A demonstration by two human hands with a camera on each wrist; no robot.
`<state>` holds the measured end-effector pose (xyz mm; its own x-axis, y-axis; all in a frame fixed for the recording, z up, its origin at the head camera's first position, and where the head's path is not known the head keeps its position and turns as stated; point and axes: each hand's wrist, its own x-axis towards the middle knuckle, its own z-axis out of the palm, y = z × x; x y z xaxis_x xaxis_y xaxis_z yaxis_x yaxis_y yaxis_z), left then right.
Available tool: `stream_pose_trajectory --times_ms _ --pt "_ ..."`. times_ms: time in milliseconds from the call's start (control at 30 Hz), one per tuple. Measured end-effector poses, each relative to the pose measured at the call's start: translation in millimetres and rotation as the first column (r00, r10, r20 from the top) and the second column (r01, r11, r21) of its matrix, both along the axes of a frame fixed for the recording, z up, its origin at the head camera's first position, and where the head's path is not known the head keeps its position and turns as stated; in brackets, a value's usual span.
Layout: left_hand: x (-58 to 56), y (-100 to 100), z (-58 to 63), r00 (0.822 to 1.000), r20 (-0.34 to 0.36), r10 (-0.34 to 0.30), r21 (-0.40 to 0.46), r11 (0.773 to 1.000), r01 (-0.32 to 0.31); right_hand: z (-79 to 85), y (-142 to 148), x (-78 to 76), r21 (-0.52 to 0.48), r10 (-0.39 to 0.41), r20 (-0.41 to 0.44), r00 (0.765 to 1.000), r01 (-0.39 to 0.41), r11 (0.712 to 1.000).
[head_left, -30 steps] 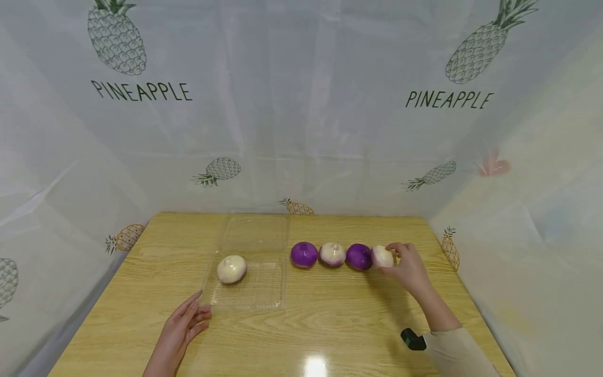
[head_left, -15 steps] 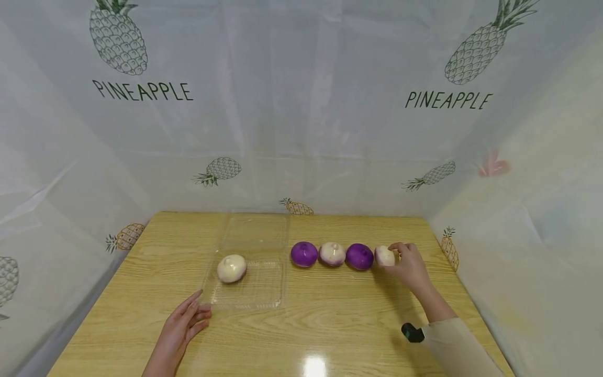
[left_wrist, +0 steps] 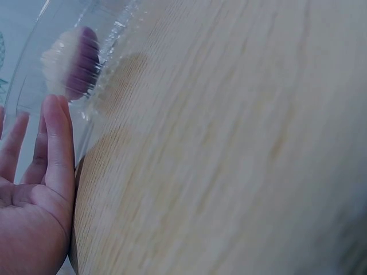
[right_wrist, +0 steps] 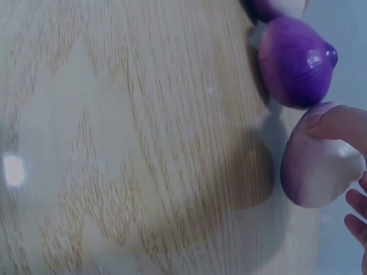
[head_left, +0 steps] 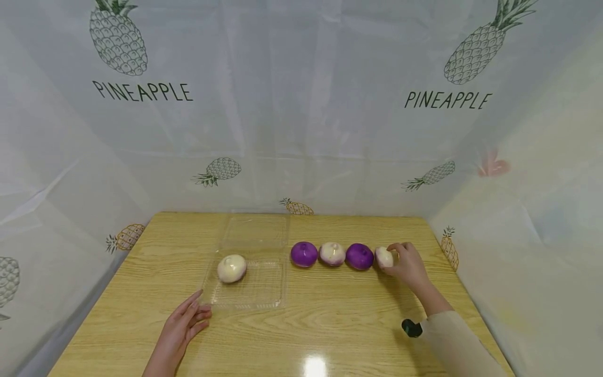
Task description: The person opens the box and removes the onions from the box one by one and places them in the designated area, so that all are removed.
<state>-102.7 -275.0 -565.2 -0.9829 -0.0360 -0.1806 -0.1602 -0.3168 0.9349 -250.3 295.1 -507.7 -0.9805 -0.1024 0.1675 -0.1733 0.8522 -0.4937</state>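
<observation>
At the right end of a row, my right hand (head_left: 411, 266) holds a white-and-purple onion (head_left: 383, 257) between thumb and fingers. In the right wrist view the thumb (right_wrist: 338, 125) lies on this onion (right_wrist: 312, 166), right beside a purple onion (right_wrist: 298, 62). The row continues leftward with a purple onion (head_left: 359, 256), a white-and-purple onion (head_left: 332, 254) and another purple onion (head_left: 303, 254). My left hand (head_left: 180, 327) rests by the near left corner of a clear plastic container (head_left: 254, 303), fingers mostly straight. Inside the container, on its left side, sits a white-topped onion (head_left: 232, 269).
The container's clear lid (head_left: 256, 231) lies folded back toward the rear edge of the wooden table (head_left: 292, 335). Pineapple-print sheeting (head_left: 301, 131) stands behind the table and along both sides.
The right-hand onion has shifted slightly right, away from its purple neighbour, and turned a little in my right hand. My left hand and the container have stayed in place.
</observation>
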Motion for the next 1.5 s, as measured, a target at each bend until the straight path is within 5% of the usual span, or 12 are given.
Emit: stream_pose_trajectory --times_ms 600,1100,1500 --pt "1.8 2.0 5.0 1.000 0.025 0.014 0.000 1.000 -0.014 -5.1 2.9 -11.8 0.060 0.031 -0.047 0.998 -0.028 0.998" --pt "1.6 2.0 4.5 1.000 0.018 0.024 -0.003 1.000 -0.024 -10.2 5.2 -14.8 -0.115 0.039 0.065 0.997 -0.031 0.993" --pt "1.1 2.7 4.0 0.999 0.018 0.027 -0.013 1.000 -0.027 -13.5 5.4 -16.4 -0.133 0.035 0.069 0.997 -0.026 0.991"
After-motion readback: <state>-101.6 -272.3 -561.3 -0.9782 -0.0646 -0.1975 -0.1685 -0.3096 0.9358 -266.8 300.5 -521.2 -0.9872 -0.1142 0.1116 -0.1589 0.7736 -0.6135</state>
